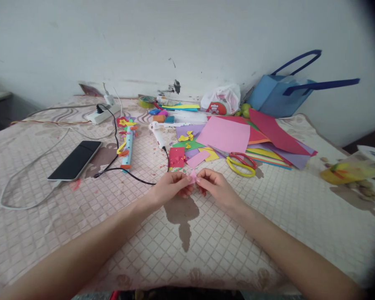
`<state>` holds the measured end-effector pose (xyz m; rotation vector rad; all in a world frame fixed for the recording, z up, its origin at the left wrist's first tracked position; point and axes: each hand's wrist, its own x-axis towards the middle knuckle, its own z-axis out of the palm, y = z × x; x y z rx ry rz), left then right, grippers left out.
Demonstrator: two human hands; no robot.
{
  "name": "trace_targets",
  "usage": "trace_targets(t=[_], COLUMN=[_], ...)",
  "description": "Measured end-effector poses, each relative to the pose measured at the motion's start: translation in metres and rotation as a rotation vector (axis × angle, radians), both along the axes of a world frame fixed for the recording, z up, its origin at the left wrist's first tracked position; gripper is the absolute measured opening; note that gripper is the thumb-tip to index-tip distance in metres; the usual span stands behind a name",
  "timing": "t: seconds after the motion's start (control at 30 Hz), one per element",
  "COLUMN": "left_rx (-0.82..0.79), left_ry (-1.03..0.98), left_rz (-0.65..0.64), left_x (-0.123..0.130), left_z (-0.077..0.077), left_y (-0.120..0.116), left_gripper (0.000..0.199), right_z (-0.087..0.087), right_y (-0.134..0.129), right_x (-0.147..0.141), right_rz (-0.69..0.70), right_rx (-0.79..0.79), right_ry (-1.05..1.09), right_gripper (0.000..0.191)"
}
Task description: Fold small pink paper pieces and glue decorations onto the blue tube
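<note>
Between both sets of fingertips is a small piece of pink paper (193, 176), its exact shape partly covered by the fingers. My left hand (174, 184) pinches it from the left side. From the right, my right hand (213, 183) pinches the other edge. Just beyond the hands lie a red paper square (176, 157) and a pink paper strip (198, 159). A pair of scissors (241, 165) with yellow and red handles rests to the right of my right hand. Farther off on the left is a white glue gun (158, 135) with a black cord.
Coloured sheets (224, 135) are piled at the back right, near a blue bag (276, 96) and a white plastic bag (226, 98). A phone (76, 160) charges at left, below a power strip (104, 114). A decorated light-blue strip (129, 146) stands between. A yellow-filled container (346, 171) sits right.
</note>
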<state>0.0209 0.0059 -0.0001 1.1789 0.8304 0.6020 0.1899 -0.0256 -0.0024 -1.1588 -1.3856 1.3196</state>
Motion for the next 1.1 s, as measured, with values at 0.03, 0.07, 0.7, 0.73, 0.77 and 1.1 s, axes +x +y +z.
trace_targets(t=[0.03,0.07,0.7,0.73,0.77,1.1], left_rx=[0.003,0.007,0.156,0.15,0.138,-0.02], left_ry=[0.007,0.011,-0.019,-0.014,-0.017,-0.026], left_rz=[-0.002,-0.004,0.105,0.106,0.11,0.114], left_x=[0.0,-0.0001,0.0002,0.0004,0.0008,0.0009], left_z=[0.0,0.0002,0.0028,0.0023,0.0017,-0.0001], left_y=[0.0001,0.0002,-0.0016,-0.0015,-0.0013,-0.0005], left_gripper=[0.033,0.032,0.028,0.029,0.03,0.036], right_z=[-0.0001,0.0001,0.0033,0.0028,0.0023,-0.002], right_y=[0.0003,0.0005,-0.0035,-0.0032,-0.003,-0.0011], right_x=[0.0006,0.001,-0.0024,-0.0027,-0.0028,-0.0003], right_rz=[-0.008,-0.013,0.099,0.105,0.114,0.168], right_rx=[0.008,0.015,0.01,0.004,-0.003,-0.07], right_ry=[0.002,0.001,-0.101,-0.103,-0.1,-0.023], right_gripper=[0.019,0.018,0.018,0.018,0.018,0.022])
